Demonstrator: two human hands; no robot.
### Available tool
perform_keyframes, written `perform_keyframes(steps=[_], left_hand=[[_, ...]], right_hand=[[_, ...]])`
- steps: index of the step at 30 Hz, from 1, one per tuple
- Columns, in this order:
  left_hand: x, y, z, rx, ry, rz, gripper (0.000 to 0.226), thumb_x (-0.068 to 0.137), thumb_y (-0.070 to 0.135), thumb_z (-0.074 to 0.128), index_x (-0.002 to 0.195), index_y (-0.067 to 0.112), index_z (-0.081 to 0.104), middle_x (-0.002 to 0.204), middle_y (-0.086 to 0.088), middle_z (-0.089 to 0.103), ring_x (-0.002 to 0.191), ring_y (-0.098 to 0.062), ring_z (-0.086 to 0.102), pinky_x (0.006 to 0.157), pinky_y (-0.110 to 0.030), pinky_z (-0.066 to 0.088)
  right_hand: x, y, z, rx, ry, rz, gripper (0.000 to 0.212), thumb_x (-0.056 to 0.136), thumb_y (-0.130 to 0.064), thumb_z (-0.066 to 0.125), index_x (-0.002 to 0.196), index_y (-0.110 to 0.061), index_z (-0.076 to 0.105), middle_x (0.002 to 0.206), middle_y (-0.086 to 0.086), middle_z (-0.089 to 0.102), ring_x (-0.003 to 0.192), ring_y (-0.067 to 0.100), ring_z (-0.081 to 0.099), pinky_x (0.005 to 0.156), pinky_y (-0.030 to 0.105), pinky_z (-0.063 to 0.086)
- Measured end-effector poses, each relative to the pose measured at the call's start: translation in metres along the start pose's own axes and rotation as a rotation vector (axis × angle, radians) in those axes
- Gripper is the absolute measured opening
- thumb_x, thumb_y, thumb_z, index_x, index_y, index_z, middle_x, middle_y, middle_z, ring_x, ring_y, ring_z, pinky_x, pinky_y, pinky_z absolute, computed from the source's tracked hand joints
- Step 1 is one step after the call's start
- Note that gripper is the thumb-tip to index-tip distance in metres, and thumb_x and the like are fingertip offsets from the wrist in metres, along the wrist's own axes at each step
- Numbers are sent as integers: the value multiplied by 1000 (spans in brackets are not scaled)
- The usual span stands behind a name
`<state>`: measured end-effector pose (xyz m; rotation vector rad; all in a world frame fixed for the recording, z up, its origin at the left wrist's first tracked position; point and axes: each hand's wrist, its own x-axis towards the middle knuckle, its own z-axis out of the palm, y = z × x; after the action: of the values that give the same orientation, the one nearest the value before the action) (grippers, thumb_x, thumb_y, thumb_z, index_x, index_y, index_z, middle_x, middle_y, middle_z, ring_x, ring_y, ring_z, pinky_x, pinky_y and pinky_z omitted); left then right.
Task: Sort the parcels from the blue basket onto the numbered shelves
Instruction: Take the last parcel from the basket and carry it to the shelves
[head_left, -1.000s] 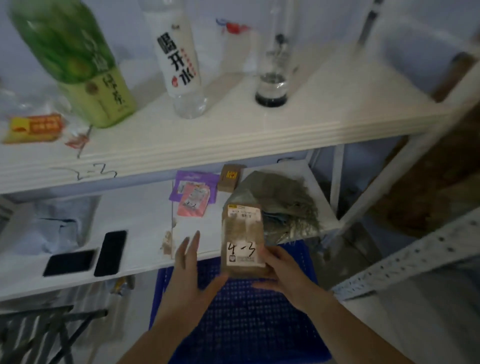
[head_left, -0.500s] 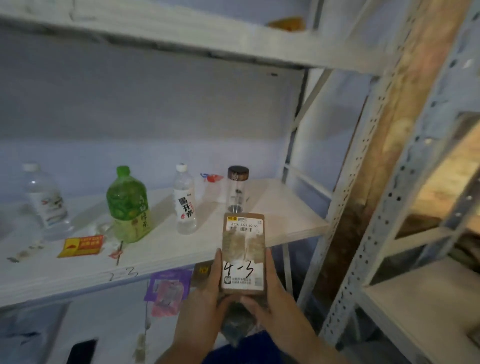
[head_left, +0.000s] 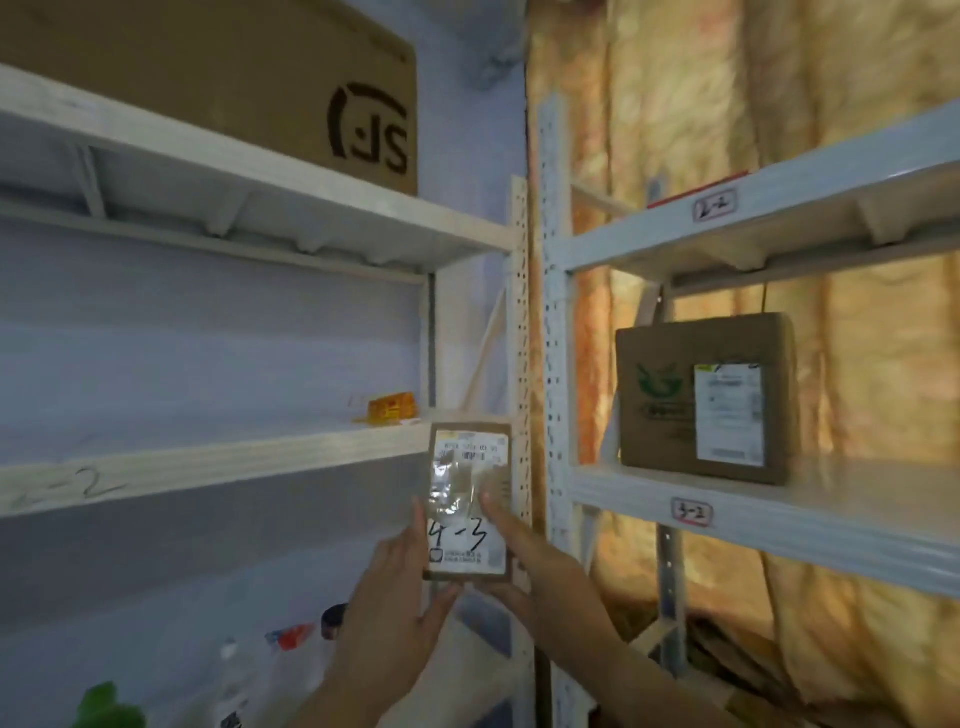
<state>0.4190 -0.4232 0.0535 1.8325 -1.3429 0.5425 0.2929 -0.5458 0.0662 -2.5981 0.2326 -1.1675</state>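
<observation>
Brown parcel (head_left: 467, 499), marked 4-3, is held upright before the posts (head_left: 519, 312), on no shelf. Your left hand (head_left: 395, 587) grips its lower left edge; your right hand (head_left: 519, 561) grips its lower right edge. Both hands clamp the one parcel.

Risk: tag 3-2 (head_left: 691, 512) and tag 2-2 (head_left: 716, 205) do not match 4-3; shelving here would missort.

Risk: glossy tape on the face may let a low grip slip.

A box (head_left: 706, 400) stands near the left end of the right shelf (head_left: 857, 488), above tag 3-2. A carton (head_left: 234, 78) tops the left rack (head_left: 156, 150). An orange packet (head_left: 392, 408) lies at the right end of its middle shelf (head_left: 208, 462). Gold sheeting (head_left: 831, 130) hangs behind.
</observation>
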Motion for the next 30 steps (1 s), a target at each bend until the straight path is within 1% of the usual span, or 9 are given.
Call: perform_keyframes(steps=[2, 5, 7, 10, 15, 19, 24, 27, 30], left_hand=[[21, 35, -15, -53, 37, 87, 82, 92, 49, 42, 130, 40, -30, 148, 10, 30, 128, -5, 33, 98, -16, 35], [46, 71, -23, -127, 44, 183, 76, 86, 56, 30, 132, 44, -29, 154, 8, 22, 136, -12, 28, 108, -31, 36], [60, 92, -25, -204, 61, 199, 71, 86, 59, 26, 136, 44, -23, 147, 4, 33, 127, -11, 33, 104, -32, 38], [70, 123, -22, -316, 135, 241, 60, 90, 59, 22, 136, 52, -15, 136, 6, 45, 109, 4, 37, 90, -28, 40], [67, 172, -10, -411, 120, 258, 61, 88, 54, 28, 135, 53, -10, 151, 5, 33, 136, -17, 33, 108, -42, 38], [64, 190, 6, -451, 107, 262, 64, 90, 54, 36, 135, 57, -9, 154, 18, 20, 140, -11, 29, 109, -41, 39], [65, 215, 21, -558, 81, 232, 71, 92, 29, 54, 146, 40, 8, 138, 22, 33, 120, -4, 46, 96, -28, 45], [66, 233, 35, -591, 96, 241, 63, 92, 22, 55, 142, 29, 18, 126, 13, 43, 108, -10, 53, 78, -25, 47], [61, 272, 50, -654, 63, 253, 55, 93, 26, 51, 141, 26, 23, 135, 3, 43, 108, -15, 54, 76, -20, 44]], right_hand=[[5, -7, -39, -36, 102, -21, 91, 87, -33, 65, 137, -66, -3, 151, -13, 36, 126, 9, 51, 104, 31, 45], [10, -13, -90, -95, 189, -20, 75, 91, -38, 59, 137, -66, 7, 147, -10, 44, 129, 7, 48, 105, 28, 44], [11, -16, -117, -171, 240, -24, 68, 91, -41, 56, 137, -62, 11, 146, -6, 46, 129, 10, 49, 104, 30, 45], [4, -21, -146, -243, 301, -21, 71, 90, -37, 59, 141, -54, 13, 147, -2, 45, 125, 15, 53, 102, 34, 47], [-24, -18, -177, -311, 323, 28, 71, 95, -30, 52, 144, -57, 7, 156, -11, 28, 127, 11, 51, 101, 35, 48], [-42, -15, -198, -402, 324, 80, 69, 94, -21, 49, 144, -49, 12, 153, -19, 29, 120, 6, 51, 90, 27, 50], [-53, -5, -212, -457, 348, 118, 64, 90, -16, 49, 141, -42, 19, 152, -14, 26, 114, 19, 55, 82, 31, 52], [-69, -3, -221, -454, 386, 116, 61, 89, -14, 50, 141, -35, 24, 153, -6, 23, 126, 20, 45, 79, 18, 37], [-98, 2, -244, -480, 433, 146, 66, 89, -14, 50, 138, -41, 15, 156, -2, 15, 130, 24, 41, 75, 21, 37]])
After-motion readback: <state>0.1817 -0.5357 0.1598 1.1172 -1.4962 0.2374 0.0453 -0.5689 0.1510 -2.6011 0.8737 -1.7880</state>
